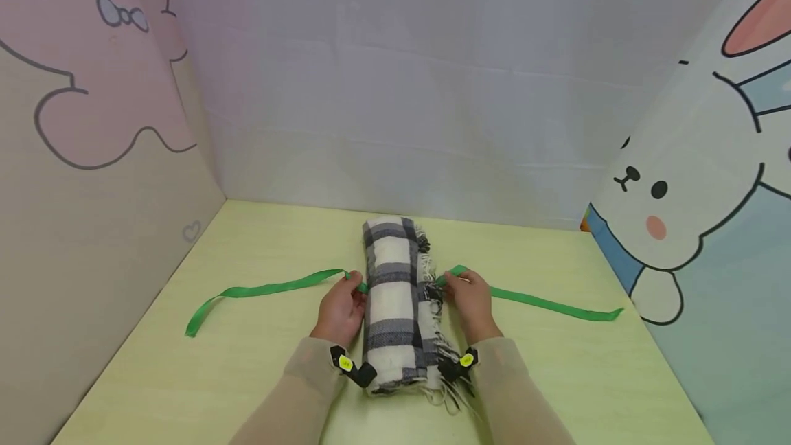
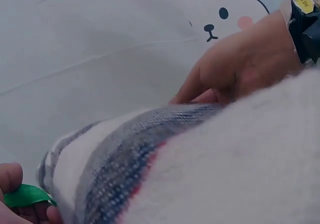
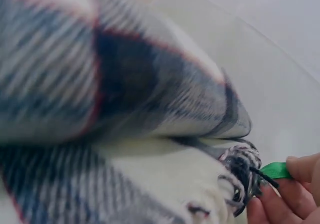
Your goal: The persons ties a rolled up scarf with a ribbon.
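A rolled plaid scarf [image 1: 392, 301], white and dark grey with a fringed right edge, lies lengthwise on the table. A green ribbon [image 1: 272, 288] runs out from both sides of the roll; its stretch beneath the scarf is hidden. Close against the scarf's left side, my left hand [image 1: 341, 307] pinches the ribbon between thumb and fingers. On the fringed side, my right hand [image 1: 472, 302] pinches the other part of the ribbon. The right wrist view shows green ribbon [image 3: 276, 170] between thumb and fingers beside the dark fringe [image 3: 242, 171].
The pale yellow table [image 1: 247, 376] is bounded by a plain back curtain [image 1: 402, 88] and side panels with cartoon figures. The ribbon's left tail reaches out over the table, and its right tail [image 1: 556, 306] extends toward the right panel [image 1: 729, 280].
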`<state>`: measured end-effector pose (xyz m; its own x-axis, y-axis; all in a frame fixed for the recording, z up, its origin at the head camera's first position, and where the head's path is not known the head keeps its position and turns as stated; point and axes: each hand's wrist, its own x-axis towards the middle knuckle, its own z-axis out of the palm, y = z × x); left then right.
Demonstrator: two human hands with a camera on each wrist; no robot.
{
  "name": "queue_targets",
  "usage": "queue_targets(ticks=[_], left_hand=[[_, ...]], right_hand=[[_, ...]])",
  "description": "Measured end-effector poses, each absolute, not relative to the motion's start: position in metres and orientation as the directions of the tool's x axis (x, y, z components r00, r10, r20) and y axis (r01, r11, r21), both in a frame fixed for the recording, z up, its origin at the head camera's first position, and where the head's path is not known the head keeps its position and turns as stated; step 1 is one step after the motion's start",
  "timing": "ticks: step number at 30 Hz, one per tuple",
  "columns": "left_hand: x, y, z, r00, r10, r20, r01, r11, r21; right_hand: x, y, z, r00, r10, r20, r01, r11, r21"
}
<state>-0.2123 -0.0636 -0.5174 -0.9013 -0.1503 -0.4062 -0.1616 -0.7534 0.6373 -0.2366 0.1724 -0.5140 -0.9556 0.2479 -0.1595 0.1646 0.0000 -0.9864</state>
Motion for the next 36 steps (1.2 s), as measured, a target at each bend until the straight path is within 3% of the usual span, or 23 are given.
queue_targets(ticks=[8, 13, 18, 23, 30, 36], left_hand=[[-0.209, -0.067, -0.514, -0.849, -0.300, -0.436, -0.156, -0.645, 0.748], [-0.204, -0.068, -0.513, -0.822, -0.367, -0.435, -0.143, -0.607, 0.782], [-0.200, -0.066, -0.512, -0.857, -0.327, -0.398, -0.136, -0.601, 0.788], [-0.201, -0.066, -0.511, -0.888, -0.326, -0.325, -0.036, -0.654, 0.755], [-0.204, -0.070, -0.510, -0.937, -0.181, -0.298, -0.063, -0.752, 0.657], [-0.209, -0.068, -0.513, -0.942, -0.152, -0.300, -0.108, -0.708, 0.698]], right_hand=[[-0.238, 0.177, -0.511, -0.925, 0.312, -0.218, 0.140, -0.254, -0.957], [-0.239, 0.178, -0.510, -0.923, 0.286, -0.258, 0.137, -0.382, -0.914], [-0.238, 0.178, -0.509, -0.934, 0.201, -0.296, 0.143, -0.548, -0.824], [-0.239, 0.178, -0.509, -0.941, 0.150, -0.305, 0.128, -0.673, -0.728], [-0.238, 0.181, -0.508, -0.949, 0.141, -0.283, 0.119, -0.668, -0.735], [-0.236, 0.179, -0.504, -0.955, 0.152, -0.254, 0.100, -0.643, -0.760]])
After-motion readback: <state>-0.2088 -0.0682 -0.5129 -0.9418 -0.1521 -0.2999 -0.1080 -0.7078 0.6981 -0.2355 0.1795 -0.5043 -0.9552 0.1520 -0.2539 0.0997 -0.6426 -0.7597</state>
